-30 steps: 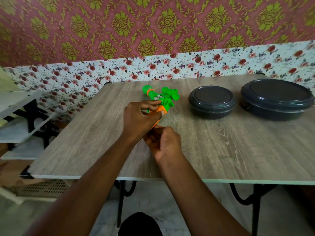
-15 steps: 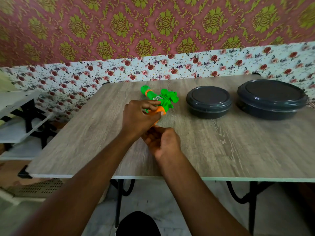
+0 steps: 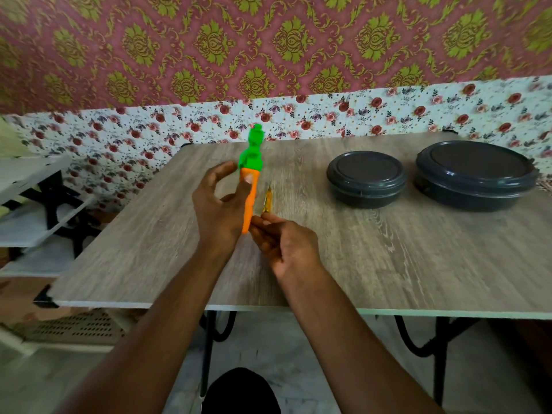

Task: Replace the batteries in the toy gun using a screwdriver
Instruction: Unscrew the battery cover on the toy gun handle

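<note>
Left hand holds the gun upright over the table, thumb on its orange grip and fingers loosely spread behind, apparently presenting the base to the screwdriver pinched by the right hand at the gun's four o'clock.

- Table: wood-grain top, pale edge, black metal legs, stands against the wall.
- Small dark round lidded container: on the top, right of centre.
- Bigger container: same kind, just beside it, far right.
</note>
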Tool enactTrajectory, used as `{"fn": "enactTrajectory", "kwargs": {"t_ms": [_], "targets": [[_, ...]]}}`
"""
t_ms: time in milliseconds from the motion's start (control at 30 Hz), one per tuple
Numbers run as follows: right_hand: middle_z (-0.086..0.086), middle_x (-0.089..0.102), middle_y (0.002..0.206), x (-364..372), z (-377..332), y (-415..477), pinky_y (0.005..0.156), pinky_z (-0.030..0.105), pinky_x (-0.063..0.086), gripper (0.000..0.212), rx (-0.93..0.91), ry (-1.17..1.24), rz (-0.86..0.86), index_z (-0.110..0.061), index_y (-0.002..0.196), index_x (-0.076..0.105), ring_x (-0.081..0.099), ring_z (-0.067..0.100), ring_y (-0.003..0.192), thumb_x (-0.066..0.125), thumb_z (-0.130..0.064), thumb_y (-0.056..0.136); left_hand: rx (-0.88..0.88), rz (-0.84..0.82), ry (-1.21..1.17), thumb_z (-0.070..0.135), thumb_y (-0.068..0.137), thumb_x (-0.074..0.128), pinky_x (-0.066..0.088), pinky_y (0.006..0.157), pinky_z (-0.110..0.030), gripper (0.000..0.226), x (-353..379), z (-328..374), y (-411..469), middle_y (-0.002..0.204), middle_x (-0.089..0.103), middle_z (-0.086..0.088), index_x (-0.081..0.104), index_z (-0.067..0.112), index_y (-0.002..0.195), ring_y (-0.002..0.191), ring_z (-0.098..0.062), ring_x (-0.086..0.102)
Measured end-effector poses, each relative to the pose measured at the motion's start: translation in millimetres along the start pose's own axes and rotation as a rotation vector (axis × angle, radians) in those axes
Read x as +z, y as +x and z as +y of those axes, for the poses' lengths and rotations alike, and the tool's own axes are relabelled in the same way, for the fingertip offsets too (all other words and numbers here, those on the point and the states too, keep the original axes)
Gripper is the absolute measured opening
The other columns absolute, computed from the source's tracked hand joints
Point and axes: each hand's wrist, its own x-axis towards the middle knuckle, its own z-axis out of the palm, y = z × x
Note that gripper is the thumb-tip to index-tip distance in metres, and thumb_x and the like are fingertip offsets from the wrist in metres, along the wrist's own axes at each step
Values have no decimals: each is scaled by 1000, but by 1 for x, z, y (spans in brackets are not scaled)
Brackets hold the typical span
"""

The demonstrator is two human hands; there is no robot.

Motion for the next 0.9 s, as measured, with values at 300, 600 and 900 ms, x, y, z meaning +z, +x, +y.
{"fn": "enactTrajectory", "kwargs": {"t_ms": [300,600,900], "targets": [[19,76,80,-31,-21,13,56,31,59,28,-438,-899,-75,3,90,69,77,28,66,43,14,89,-240,142,-299,10,109,48,64,70,-38,39,-27,-27,-16,118,67,-14,43,-1,146,80,-18,75],[-14,70,80,-65,-56,15,65,-3,44,8,-690,-1498,-124,-20,89,82,65,-6,76,82,-13,85,-496,163,-454,-2,93,69,51,86,-78,41,-31,-42,-17,107,73,-19,47,-2,127,102,-49,68],[-14,74,78,-71,-56,14,67,0,46,12,-664,-1375,-95,-20,86,83,67,-11,76,90,-18,75,-591,204,-469,-9,91,67,53,90,-73,42,-30,-34,-16,123,64,-23,44,24,104,113,-49,67]]}}
